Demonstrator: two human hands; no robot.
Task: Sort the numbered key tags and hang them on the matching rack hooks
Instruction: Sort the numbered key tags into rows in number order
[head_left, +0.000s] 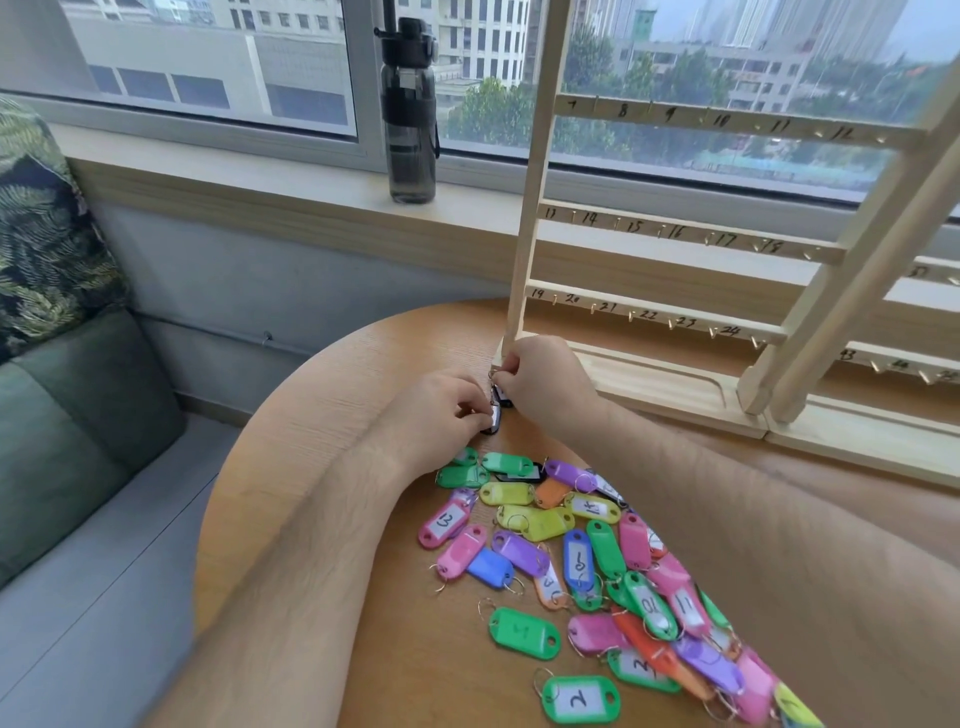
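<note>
A glossy black tag (494, 420), oblong plastic, sits between both hands above the round wood-grain bench (322, 415). The left hand (441, 415) fingers pinch it; the right hand (540, 382) fingers pinch its thin wire ring (493, 375). A second black one lies just behind. Nearer, a pile of tags (571, 551) overlaps too much to count. One pale wooden rack (524, 208) shows three numbered rails. One smoky bottle (409, 114) stands on the sill.
</note>
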